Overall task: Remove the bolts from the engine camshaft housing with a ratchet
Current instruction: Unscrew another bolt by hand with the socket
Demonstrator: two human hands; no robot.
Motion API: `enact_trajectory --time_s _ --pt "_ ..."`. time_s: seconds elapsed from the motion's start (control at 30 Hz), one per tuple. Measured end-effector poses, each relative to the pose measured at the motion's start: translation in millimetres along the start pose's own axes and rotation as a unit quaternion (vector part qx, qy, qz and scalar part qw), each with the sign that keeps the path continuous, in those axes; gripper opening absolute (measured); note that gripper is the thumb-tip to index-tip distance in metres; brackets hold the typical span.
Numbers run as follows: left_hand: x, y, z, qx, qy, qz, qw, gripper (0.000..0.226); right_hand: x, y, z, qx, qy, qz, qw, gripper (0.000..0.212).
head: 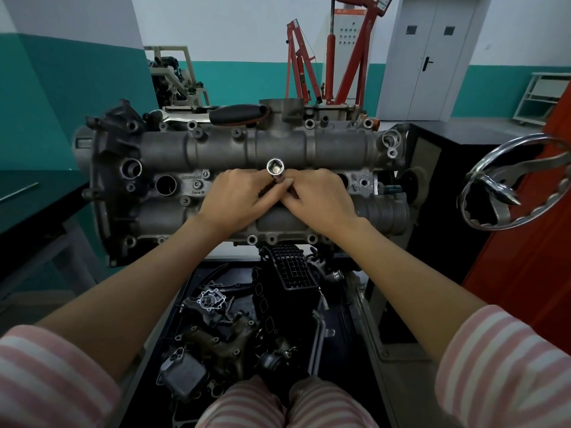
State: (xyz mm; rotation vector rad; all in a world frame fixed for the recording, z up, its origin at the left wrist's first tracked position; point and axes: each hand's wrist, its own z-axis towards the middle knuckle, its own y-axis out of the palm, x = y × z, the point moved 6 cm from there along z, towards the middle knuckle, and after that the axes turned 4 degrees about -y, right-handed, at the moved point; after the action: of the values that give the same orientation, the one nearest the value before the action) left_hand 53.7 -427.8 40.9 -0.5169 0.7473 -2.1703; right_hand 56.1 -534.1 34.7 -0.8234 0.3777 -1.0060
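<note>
Camshaft housing [247, 168] fills mid-frame; left hand [234, 199] and right hand [321, 199] pinch a socket [276, 168]. Teal-and-white walls, red hoist [336, 57] behind.

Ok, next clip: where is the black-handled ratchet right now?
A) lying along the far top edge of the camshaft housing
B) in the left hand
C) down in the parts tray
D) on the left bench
A: the ratchet lies unheld on the far edge of the camshaft housing, while the left hand and right hand together hold a socket.
</note>
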Motion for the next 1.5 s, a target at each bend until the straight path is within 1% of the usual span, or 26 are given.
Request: enact_trajectory --time_s 0.07,0.17,0.3,0.37,0.5,0.67,0.8,0.97,1.13,1.23,1.33,1.5 --pt "0.8 -0.6 -0.2 0.000 0.003 -0.007 1.000 0.066 -0.9 1.6 -0.1 -0.005 -0.010 -0.005 1.000 0.029" --pt "3.5 -1.5 -0.8 0.004 0.014 -0.007 1.000 0.057 -2.9 2.2 -0.3 0.003 -0.020 -0.014 1.000 0.029" --pt "4.0 -0.9 -0.7 0.009 0.014 0.009 1.000 0.046 -4.5 -1.7 -1.1 0.012 -0.020 0.005 1.000 0.028" --pt "3.2 0.9 -0.9 0.008 0.016 0.024 1.000 0.048 -2.8 -2.4 -1.2 0.012 -0.008 0.019 1.000 0.030" --pt "2.4 1.4 -1.4 0.011 0.021 0.021 0.999 0.055 -0.8 -0.5 0.6 0.002 0.007 0.002 1.000 0.035" --pt "1.0 0.3 -0.5 0.010 0.007 -0.004 1.000 0.063 -2.4 -0.8 -0.7 -0.003 -0.012 0.005 1.000 0.027" --pt "2.7 -0.3 -0.7 0.016 0.015 -0.004 1.000 0.059 -2.7 2.0 0.1 -0.009 -0.019 -0.013 1.000 0.029" --pt "5.2 -2.5 -1.8 0.025 0.028 -0.009 0.999 0.048 -2.8 -1.0 -0.3 0.014 -0.008 0.021 1.000 0.035" --pt "5.9 -1.8 -2.0 0.022 0.034 -0.002 0.999 0.047 -0.1 -1.5 0.2 0.009 0.012 0.037 0.999 0.032" --pt "4.8 -1.4 -2.2 0.018 0.033 0.003 0.999 0.050 1.6 0.7 1.8 -0.004 0.022 0.029 0.999 0.032" --pt "4.3 -0.7 -1.8 0.017 0.033 0.003 0.999 0.051 2.3 2.2 2.6 -0.010 0.017 0.018 1.000 0.028" --pt "3.6 -2.4 -1.2 0.026 0.024 -0.003 0.999 0.050 -1.7 -1.0 0.8 0.005 0.000 0.010 1.000 0.027"
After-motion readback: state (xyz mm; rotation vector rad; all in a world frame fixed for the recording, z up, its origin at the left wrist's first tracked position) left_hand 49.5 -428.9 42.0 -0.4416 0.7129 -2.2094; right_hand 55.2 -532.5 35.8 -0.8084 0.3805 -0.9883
